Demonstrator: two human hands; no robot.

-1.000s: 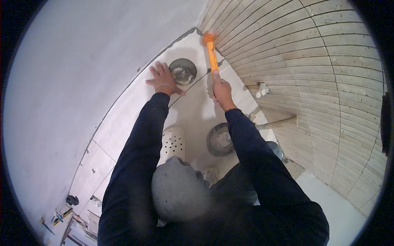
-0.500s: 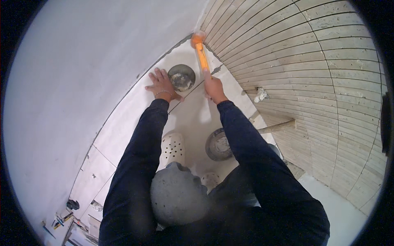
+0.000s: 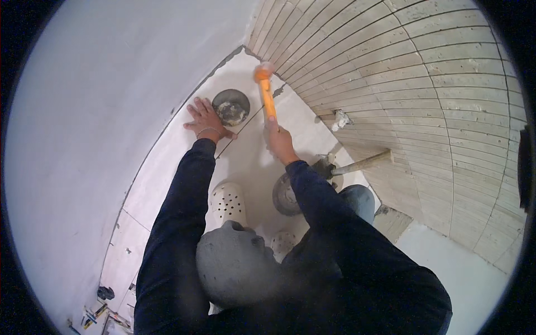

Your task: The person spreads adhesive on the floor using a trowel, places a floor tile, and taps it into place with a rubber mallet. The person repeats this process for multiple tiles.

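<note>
My right hand (image 3: 281, 140) is wrapped round the orange handle of a mallet (image 3: 268, 100). The mallet's rounded head is over the pale floor tile (image 3: 287, 125), near the foot of the right wall. Whether it touches the tile, I cannot tell. My left hand (image 3: 206, 123) lies flat on the tile with its fingers spread, close beside a round dark opening (image 3: 230, 107) with rough grey and whitish matter in it. A thin joint line runs between my two hands.
Narrow beige tiles cover the right wall (image 3: 379, 84); the left wall (image 3: 111, 84) is smooth and white. A round dark dish (image 3: 283, 195) and a wooden-handled tool (image 3: 363, 163) are by my right arm. My perforated clog (image 3: 228, 204) stands on the floor. Several small tools (image 3: 92, 315) lie lower left.
The mallet has come back from the corner toward me, along with my right hand. My left hand keeps its place beside the opening. The whole view has shifted slightly.
</note>
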